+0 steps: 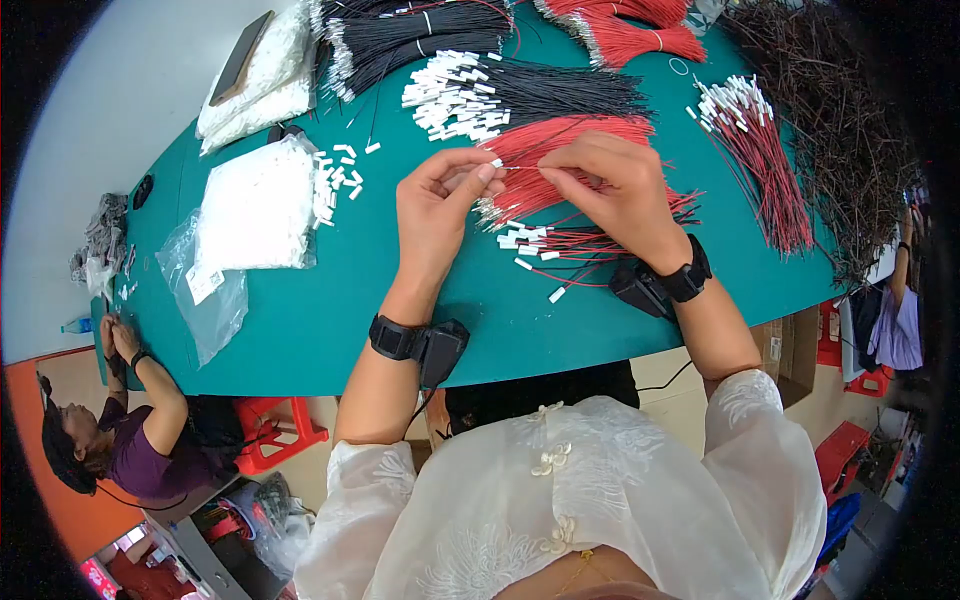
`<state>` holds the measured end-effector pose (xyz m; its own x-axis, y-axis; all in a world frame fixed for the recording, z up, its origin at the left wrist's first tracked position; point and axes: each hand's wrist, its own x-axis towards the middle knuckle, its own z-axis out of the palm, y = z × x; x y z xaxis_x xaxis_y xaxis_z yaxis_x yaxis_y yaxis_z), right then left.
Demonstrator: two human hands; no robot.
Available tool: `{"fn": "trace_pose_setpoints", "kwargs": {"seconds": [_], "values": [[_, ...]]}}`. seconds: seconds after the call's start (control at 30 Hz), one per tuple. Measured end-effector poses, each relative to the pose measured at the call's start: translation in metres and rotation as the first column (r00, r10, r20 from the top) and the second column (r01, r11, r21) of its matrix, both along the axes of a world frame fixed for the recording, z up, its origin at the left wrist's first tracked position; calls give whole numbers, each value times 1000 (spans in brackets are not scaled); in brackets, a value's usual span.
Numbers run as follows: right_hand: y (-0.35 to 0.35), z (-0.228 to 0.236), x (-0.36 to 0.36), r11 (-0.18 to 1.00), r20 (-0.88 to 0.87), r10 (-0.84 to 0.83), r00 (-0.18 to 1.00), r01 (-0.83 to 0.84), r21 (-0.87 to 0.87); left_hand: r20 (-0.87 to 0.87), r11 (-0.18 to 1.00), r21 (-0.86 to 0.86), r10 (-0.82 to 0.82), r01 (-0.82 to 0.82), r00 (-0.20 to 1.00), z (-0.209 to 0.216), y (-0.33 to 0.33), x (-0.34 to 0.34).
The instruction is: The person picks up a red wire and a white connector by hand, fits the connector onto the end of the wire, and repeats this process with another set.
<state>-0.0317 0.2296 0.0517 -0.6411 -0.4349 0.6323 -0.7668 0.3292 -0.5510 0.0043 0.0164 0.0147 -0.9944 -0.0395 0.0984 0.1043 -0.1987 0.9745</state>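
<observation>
Over the middle of the table my left hand [443, 193] pinches a small white connector housing [497, 163] between thumb and forefinger. Facing it, my right hand [615, 185] is closed in a pinch on a thin wire [522, 168], whose end reaches the housing. Whether the wire sits inside the housing or only touches it, I cannot tell. Beneath both hands lies a bundle of red wires [560, 140]. Nearer to me is a smaller pile of red wires [575, 240] with white housings on their ends.
Black wires with white housings [455, 98] lie beyond my hands. Loose white housings [338, 180] lie beside a full plastic bag [262, 205] on the left. A red bundle [755, 150] and a dark tangled wire heap [830, 120] lie right. Another person [140, 430] works at far left.
</observation>
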Motion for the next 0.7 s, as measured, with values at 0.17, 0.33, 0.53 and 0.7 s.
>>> {"fn": "trace_pose_setpoints", "kwargs": {"seconds": [0.17, 0.33, 0.53, 0.7], "values": [[1, 2, 0, 1000, -15, -21, 1000, 22, 8, -12, 1000, 13, -3, 3, 1000, -1, 0, -1], [2, 5, -1, 1000, -89, -12, 996, 13, 13, -9, 1000, 2, -2, 2, 1000, -2, -1, 0], [5, 7, -2, 995, -181, -44, 982, 59, 78, -9, 1000, -27, -8, 7, 1000, -2, 0, 0], [5, 7, -2, 993, -223, -34, 974, 59, 105, -11, 1000, -12, -21, 21, 1000, -3, 0, 0]]}}
